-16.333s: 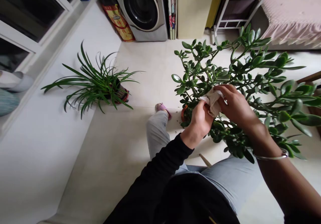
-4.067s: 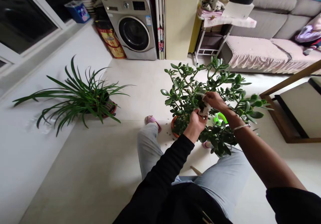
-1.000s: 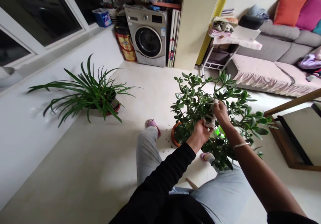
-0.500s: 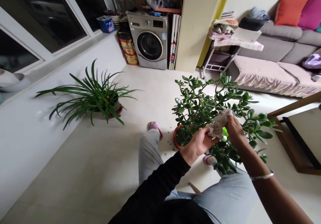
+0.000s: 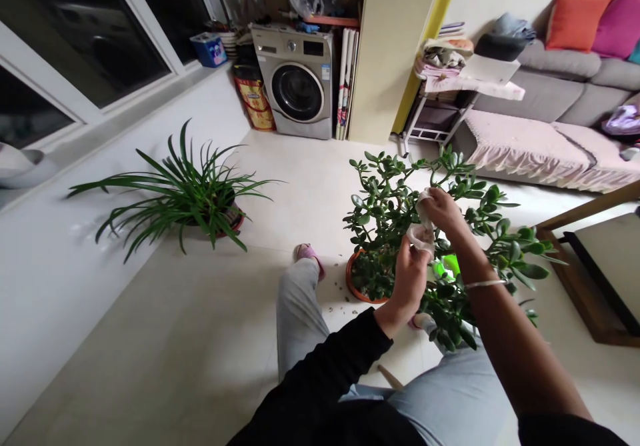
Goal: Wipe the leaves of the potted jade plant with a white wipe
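Note:
A crumpled, brown-stained white tissue [image 5: 421, 235] is stretched between my two hands above a jade plant [image 5: 380, 223] with thick, glossy leaves. My left hand [image 5: 411, 274] pinches its lower end, thumb uppermost. Higher and to the right, my right hand [image 5: 444, 211] grips the other end among the upper leaves. The plant's orange-brown pot [image 5: 354, 285] shows at the left of the foliage. Behind my right wrist, something bright green and white [image 5: 447, 267] is partly covered by leaves; I cannot make out what it is.
Dark crumbs [image 5: 340, 291] lie on the pale floor beside the pot. A long-leaved potted plant [image 5: 200, 199] stands by the left wall. Farther back are a washing machine [image 5: 296, 89], a cloth-covered rack [image 5: 437, 106] and a sofa [image 5: 540, 96]. A wooden-framed piece [image 5: 580, 286] stands at right.
Both hands have moved up and slightly left with the tissue. My left hand has turned more upright, and my right hand now reaches farther forward. More of the bright green thing shows.

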Motion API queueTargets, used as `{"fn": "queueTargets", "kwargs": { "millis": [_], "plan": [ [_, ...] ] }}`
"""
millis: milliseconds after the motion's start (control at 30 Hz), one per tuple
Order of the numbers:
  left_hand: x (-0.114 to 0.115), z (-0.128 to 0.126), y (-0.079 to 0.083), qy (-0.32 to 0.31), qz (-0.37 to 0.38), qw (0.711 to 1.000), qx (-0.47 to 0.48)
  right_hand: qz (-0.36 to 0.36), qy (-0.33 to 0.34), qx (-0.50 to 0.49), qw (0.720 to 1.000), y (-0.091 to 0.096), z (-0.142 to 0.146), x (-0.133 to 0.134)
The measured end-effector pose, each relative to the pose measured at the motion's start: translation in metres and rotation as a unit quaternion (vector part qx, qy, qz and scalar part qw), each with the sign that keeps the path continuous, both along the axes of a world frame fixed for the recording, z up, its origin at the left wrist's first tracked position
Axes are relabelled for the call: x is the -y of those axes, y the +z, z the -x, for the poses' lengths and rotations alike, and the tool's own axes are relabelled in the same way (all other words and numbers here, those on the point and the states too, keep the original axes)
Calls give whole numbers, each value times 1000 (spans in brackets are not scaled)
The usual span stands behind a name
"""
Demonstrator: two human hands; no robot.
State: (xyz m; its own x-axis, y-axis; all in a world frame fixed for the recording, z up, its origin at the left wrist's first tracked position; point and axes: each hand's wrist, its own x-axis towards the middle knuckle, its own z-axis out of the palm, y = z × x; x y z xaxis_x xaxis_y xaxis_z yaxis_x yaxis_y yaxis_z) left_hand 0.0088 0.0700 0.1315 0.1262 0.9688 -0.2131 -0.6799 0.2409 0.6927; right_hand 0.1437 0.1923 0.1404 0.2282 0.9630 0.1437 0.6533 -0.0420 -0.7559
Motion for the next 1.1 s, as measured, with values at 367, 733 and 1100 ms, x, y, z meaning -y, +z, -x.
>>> {"fn": "queueTargets", "kwargs": {
  "millis": [367,733,1100],
  "plan": [
    [-6,0,-18,5,-38,999,-25,43,66,-136,988,18,10,15],
    [-5,-1,-16,-2,-32,998,-47,55,46,-195,978,13,5,15],
    [-7,8,-23,27,-45,997,-51,32,-21,-39,999,16,8,15]
  ]
}}
